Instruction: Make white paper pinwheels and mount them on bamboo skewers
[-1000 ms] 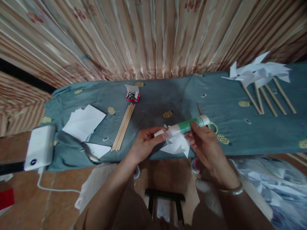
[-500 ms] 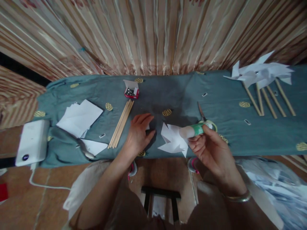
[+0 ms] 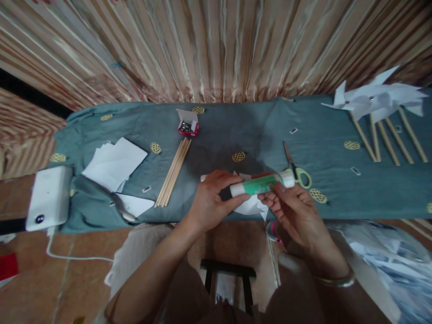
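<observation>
Now, left hand (image 3: 209, 201): fingers clasped green-and-white tube (image 3: 258, 185)
Right hand (image 3: 299, 211): fingers clasped it
Jagged white paper (image 3: 251, 207): lay beneath it

Striped curtain (image 3: 216, 49) and teal tablecloth (image 3: 388, 193) above a brown tiled floor (image 3: 33, 288).
The curtain hangs in beige and brown folds across the whole top of the frame, with a small blue spot (image 3: 116, 65) at upper left; a black bar (image 3: 33, 92) slants down across it at the left edge. Yellow pineapple prints (image 3: 352, 145) and small black-and-white labels (image 3: 293, 131) dot the cloth. At middle left sits a white power bank (image 3: 50, 198), its white cable (image 3: 77, 258) running right across the lower left. A red object (image 3: 8, 265), cut off, lies at the left edge. A dark stool-like frame (image 3: 227, 268) stands at bottom centre; clear plastic sheeting (image 3: 388, 256) fills the lower right.
</observation>
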`<state>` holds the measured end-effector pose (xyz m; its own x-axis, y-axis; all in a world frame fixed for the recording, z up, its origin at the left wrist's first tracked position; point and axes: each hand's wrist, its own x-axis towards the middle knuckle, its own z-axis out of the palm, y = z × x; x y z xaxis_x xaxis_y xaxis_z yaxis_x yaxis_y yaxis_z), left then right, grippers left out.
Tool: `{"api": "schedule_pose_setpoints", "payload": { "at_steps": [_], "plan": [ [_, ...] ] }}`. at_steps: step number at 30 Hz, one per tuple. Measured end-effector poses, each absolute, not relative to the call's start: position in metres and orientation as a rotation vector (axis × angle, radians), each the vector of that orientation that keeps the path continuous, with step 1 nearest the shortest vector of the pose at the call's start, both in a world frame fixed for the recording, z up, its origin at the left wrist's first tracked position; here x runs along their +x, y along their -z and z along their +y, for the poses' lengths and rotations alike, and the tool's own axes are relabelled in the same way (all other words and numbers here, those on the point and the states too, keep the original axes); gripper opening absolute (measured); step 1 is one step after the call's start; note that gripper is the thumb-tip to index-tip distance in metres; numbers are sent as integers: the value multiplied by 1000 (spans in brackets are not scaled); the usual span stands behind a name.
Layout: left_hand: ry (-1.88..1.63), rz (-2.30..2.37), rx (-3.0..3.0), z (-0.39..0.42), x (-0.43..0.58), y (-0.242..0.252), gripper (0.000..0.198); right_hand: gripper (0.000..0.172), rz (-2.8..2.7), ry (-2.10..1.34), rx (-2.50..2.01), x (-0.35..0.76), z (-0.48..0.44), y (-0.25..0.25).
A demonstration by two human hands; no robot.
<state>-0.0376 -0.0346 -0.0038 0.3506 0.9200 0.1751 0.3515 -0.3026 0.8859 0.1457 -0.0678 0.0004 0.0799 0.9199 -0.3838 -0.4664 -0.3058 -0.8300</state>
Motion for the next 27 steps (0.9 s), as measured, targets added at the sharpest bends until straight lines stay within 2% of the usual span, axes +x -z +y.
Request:
{"api": "schedule_pose_setpoints", "payload": {
  "at_steps": [6, 14, 27],
  "plan": [
    [-937, 1171, 1702, -35, -42, -1, 22, 34, -696, -1390, -1279, 158, -67, 0],
    [-980, 1151, 1726, -38, -38, 0, 21, 28, -887, -1261, -1327, 162, -67, 3],
    [-997, 1088, 1905, -43, -39, -2, 19, 29, -881, -1291, -1339, 161, -69, 4]
  ]
}}
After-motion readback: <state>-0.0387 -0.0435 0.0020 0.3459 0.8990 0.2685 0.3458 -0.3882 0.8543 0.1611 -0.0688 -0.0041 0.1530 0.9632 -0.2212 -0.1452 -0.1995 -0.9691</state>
